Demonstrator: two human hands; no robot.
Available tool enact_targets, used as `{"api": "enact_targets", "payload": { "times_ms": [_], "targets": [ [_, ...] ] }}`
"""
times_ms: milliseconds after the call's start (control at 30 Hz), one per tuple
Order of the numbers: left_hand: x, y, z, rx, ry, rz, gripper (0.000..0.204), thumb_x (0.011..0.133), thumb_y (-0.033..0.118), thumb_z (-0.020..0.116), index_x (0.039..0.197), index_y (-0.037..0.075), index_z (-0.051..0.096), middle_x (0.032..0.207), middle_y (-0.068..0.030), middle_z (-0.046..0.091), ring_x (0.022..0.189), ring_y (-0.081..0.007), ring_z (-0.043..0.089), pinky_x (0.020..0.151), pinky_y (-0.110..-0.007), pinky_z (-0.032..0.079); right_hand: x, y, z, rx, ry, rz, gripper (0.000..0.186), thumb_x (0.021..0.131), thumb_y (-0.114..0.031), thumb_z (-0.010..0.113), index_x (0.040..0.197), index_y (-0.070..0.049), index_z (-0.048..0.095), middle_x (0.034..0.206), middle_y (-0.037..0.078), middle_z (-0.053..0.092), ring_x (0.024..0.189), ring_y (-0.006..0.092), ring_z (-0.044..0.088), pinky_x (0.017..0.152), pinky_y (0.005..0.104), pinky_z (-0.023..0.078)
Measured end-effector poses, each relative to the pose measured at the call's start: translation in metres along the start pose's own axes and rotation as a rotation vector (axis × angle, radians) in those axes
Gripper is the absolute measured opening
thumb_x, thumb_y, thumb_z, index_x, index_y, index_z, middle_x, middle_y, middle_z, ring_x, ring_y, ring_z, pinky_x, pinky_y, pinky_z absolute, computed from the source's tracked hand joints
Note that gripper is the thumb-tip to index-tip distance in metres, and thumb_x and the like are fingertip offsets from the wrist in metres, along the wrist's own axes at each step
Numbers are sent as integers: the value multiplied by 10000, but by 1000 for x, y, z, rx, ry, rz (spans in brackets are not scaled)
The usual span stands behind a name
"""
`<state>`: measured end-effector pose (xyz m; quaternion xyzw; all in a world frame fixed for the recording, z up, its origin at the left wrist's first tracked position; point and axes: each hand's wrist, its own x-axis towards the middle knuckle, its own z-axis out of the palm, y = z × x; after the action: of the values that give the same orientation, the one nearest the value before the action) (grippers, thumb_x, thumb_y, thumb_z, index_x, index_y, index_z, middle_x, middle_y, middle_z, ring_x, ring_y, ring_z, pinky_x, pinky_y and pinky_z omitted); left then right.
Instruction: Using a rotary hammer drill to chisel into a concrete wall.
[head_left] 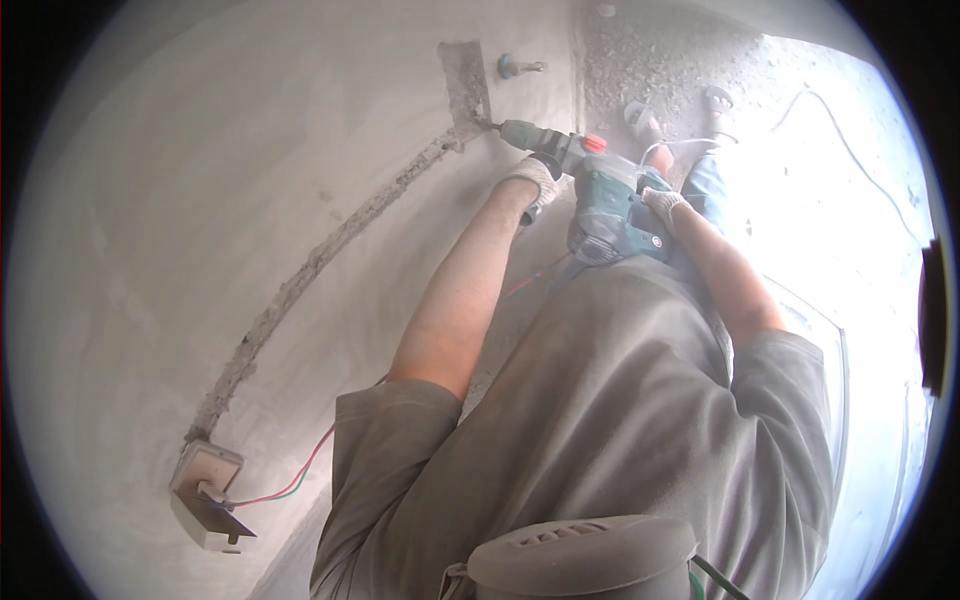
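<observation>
A green rotary hammer drill [600, 200] points its bit [488, 126] at the grey plastered wall [200, 180], at the lower end of a chiselled rectangular patch [462, 80]. My left hand [535, 180], in a white work glove, grips the drill's front side handle. Gloved too, my right hand [662, 203] holds the rear grip. A long narrow groove [300, 280] runs along the wall from the bit down to a wall box [205, 470].
Red and green wires [290, 485] come out of the wall box. A blue pipe fitting [510, 66] sticks from the wall above the drill. Rubble covers the floor [660, 60] around my feet. A white cable [840, 130] lies on the bright floor at right.
</observation>
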<state>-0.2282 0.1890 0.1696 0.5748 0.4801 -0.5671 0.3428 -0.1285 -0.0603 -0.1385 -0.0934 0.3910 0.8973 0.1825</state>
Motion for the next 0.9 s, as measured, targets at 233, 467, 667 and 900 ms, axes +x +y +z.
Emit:
{"api": "enact_targets", "payload": {
  "times_ms": [233,467,667,900],
  "targets": [
    [25,16,11,-24,-30,2,204,827,194,561,878,24,662,795,-179,691,684,-302,680,605,-455,532,6,-27,-88,-738,-10,-258,282,925,-258,595,1154,-107,658,1044,61,680,933,223,643,829,355,488],
    [37,24,25,-131,-67,-46,245,826,213,577,942,18,667,823,-215,683,752,-320,696,602,-527,520,-36,-23,-93,-205,113,-64,350,924,-288,598,1198,-77,650,994,57,675,909,163,617,842,287,469],
    [53,-21,47,-23,87,93,194,832,215,575,873,40,649,691,-166,652,573,-299,649,498,-467,493,-71,46,82,-731,997,-444,334,849,-316,685,1079,-75,686,892,31,651,792,142,576,725,310,452],
    [37,-33,81,-412,108,-111,509,776,262,592,1195,-23,541,1088,-241,659,1025,-366,646,902,-421,499,-148,47,182,-678,1107,-688,377,799,-263,770,1037,-9,624,799,67,637,633,157,580,565,331,488]
  ]
}}
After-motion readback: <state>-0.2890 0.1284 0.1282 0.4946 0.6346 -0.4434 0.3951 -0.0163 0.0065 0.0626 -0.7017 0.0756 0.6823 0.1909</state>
